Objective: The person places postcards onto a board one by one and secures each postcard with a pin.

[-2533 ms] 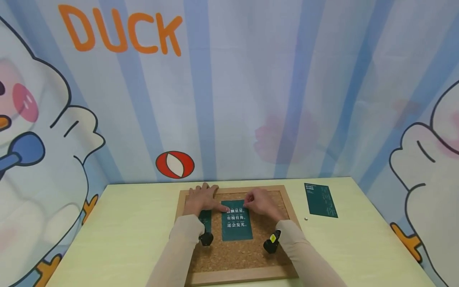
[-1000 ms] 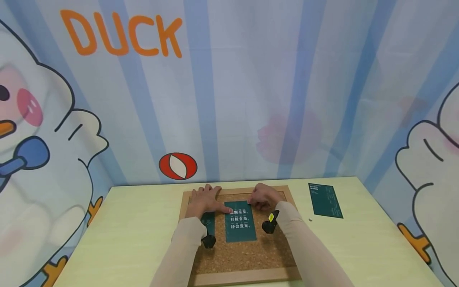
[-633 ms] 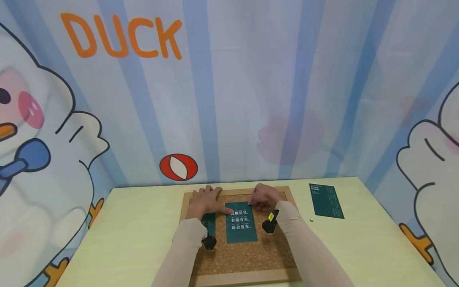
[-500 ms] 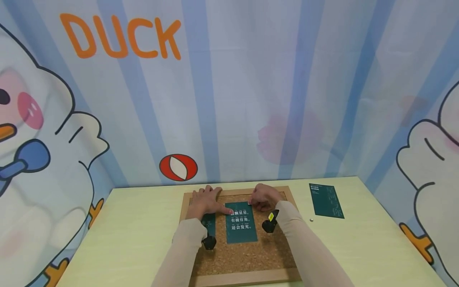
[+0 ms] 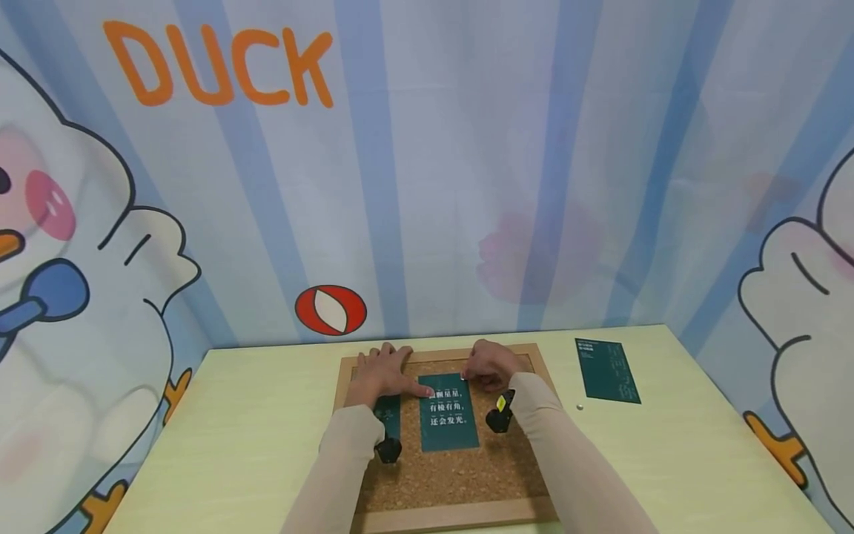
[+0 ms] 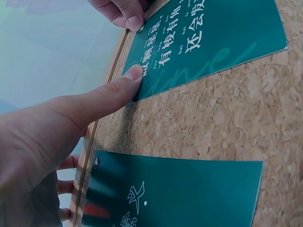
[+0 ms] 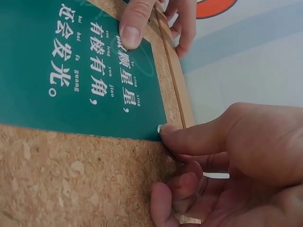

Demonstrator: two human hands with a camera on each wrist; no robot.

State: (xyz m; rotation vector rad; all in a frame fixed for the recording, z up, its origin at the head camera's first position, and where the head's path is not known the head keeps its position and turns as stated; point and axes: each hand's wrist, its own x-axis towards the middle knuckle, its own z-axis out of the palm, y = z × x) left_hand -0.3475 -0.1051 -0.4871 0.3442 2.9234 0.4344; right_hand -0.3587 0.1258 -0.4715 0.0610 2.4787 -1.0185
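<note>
A dark green card (image 5: 449,437) printed with white Chinese characters lies on a wood-framed cork board (image 5: 460,482). My left hand (image 5: 383,374) is spread over the board's upper left, its thumb pressing the card near the top left corner, its other fingers over the far frame edge. At the card's top right corner, a small silver thumbtack (image 7: 161,127) sits under the thumb tip of my right hand (image 5: 494,365), whose other fingers are curled in below it. A second green card (image 6: 189,189), with a tack (image 6: 97,162) at one corner, lies partly hidden beneath the left wrist.
Right of the board, another green card (image 5: 608,371) lies on the pale yellow table (image 5: 267,415). A single small silver tack (image 5: 580,406) is just in front of it. Behind the table hangs a striped curtain (image 5: 434,185) with duck prints.
From 2.5 s ago, the right hand has turned with its wrist raised, its thumb staying at the card's corner. Within the last second both hands hold nearly still; the view shifts slightly.
</note>
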